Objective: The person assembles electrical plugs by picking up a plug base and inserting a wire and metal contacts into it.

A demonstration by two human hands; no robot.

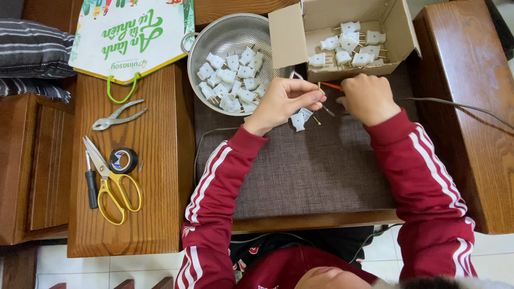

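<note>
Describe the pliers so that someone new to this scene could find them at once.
Start at the wooden side table left of the brown cushion. The pliers lie near its far end, just below the green cord loop of the paper bag and above the yellow-handled scissors. They are bare grey metal all over, handles spread apart, unlike the coloured tools nearby.

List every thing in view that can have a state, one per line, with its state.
cardboard box: flaps open, white plugs inside
metal colander: upright, part full of white plugs
scissors: closed, flat on wood
pliers: handles slightly apart
tape roll: flat beside scissors
white plug: loose on mat
left hand: fingertips pinched
right hand: fist closed on orange-handled tool
</note>
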